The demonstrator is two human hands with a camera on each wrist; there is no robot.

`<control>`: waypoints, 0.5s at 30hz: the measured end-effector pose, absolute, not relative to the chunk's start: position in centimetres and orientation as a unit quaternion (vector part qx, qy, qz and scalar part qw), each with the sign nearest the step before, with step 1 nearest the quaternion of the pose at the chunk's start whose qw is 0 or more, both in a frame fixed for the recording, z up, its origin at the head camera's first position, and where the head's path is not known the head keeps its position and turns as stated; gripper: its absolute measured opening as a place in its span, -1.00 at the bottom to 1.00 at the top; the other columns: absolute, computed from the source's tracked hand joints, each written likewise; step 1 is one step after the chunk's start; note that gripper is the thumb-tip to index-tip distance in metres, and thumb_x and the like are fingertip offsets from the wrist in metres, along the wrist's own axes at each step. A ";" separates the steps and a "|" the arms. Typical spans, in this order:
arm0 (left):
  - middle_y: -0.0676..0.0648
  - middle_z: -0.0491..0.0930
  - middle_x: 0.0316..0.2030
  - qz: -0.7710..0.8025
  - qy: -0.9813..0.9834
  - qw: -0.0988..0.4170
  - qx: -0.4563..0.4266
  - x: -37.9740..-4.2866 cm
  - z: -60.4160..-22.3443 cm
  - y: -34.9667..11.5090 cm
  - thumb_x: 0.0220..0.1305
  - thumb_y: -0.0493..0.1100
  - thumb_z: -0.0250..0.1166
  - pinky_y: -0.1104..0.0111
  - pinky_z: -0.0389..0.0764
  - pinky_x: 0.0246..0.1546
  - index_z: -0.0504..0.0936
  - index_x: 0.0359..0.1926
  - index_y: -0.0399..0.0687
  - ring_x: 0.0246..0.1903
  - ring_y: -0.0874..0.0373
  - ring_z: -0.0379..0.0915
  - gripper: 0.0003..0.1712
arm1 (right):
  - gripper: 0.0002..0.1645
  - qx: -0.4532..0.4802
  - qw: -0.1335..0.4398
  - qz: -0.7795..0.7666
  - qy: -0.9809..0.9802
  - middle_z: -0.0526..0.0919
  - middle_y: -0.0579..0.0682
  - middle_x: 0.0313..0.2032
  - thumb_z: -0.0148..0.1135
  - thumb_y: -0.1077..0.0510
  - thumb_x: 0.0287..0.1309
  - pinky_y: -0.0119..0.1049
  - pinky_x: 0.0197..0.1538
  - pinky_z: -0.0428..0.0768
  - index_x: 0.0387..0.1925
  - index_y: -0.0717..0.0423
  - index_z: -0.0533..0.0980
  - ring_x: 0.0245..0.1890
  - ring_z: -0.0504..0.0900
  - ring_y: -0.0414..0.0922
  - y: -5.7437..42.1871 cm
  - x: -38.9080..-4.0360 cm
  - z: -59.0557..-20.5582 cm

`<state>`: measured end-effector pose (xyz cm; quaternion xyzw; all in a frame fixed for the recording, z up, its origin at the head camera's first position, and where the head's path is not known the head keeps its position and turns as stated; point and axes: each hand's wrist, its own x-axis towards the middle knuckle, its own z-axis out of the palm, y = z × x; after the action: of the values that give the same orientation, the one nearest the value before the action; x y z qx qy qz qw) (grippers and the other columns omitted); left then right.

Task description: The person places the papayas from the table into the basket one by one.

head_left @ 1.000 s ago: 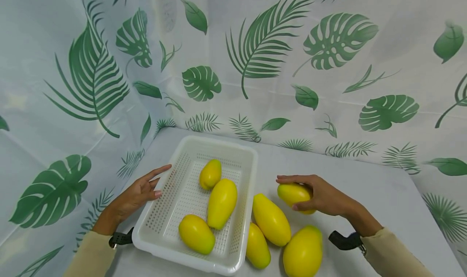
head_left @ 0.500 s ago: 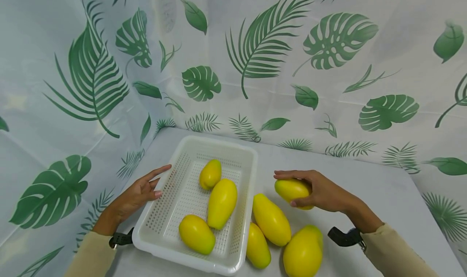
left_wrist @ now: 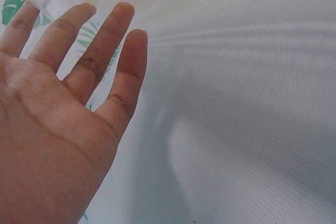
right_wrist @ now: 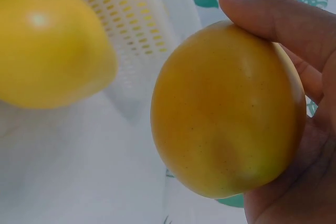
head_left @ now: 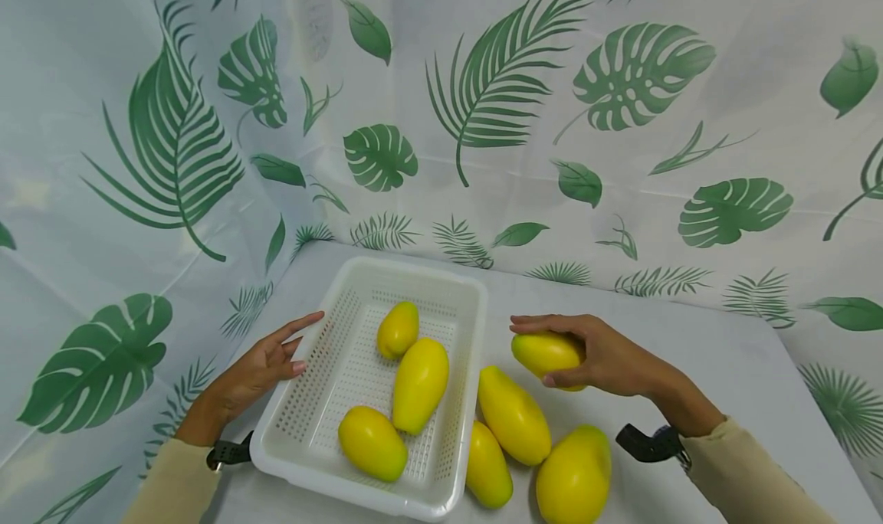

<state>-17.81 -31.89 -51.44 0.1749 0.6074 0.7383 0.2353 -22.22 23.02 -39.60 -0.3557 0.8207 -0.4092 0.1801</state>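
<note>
Head view: right hand is curled round a yellow fruit past the basket's right edge, left hand empty, fingers out. Probably firm, slickish; grab the middle.

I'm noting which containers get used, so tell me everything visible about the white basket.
The white basket looks like plastic: rectangular, open-topped, with a smooth rim, rounded corners, and small holes through its walls and floor. It stands upright on the pale tabletop, angled slightly in the head view. Three yellow fruits lie on its floor. The left hand is at its left side, but contact is unclear.
</note>
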 end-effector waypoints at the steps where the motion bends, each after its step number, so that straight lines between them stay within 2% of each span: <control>1: -0.33 0.30 0.56 0.738 0.607 0.235 0.175 -17.8 -51.4 -31.9 0.59 -0.42 0.05 -0.05 0.76 0.15 -0.10 0.74 0.18 0.28 -0.16 0.62 -0.10 | -0.17 -0.357 0.181 -0.411 0.819 0.46 -0.02 0.53 0.57 0.19 0.20 -0.30 0.14 0.73 0.48 -0.15 0.48 0.36 0.56 -0.25 22.9 -22.2 -39.5; 10: -0.32 0.31 0.56 0.733 0.616 0.232 0.172 -17.7 -51.4 -31.8 0.59 -0.41 0.05 -0.06 0.76 0.14 -0.10 0.74 0.19 0.27 -0.16 0.63 -0.10 | -0.18 -0.373 0.179 -0.417 0.809 0.46 -0.10 0.52 0.56 0.17 0.22 -0.29 0.15 0.73 0.48 -0.16 0.48 0.38 0.56 -0.24 22.0 -22.1 -38.6; 15: -0.32 0.31 0.56 0.727 0.625 0.228 0.169 -17.7 -51.4 -31.8 0.60 -0.39 0.05 0.00 0.76 0.16 -0.09 0.74 0.19 0.26 -0.11 0.63 -0.11 | -0.18 -0.383 0.173 -0.414 0.808 0.45 -0.01 0.53 0.56 0.16 0.23 -0.30 0.17 0.71 0.48 -0.17 0.48 0.34 0.59 -0.17 21.3 -22.1 -38.2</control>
<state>-17.74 -31.84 -51.41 0.1693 0.6254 0.7267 0.2283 -22.09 21.33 -38.17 -0.3826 0.8076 -0.4139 0.1733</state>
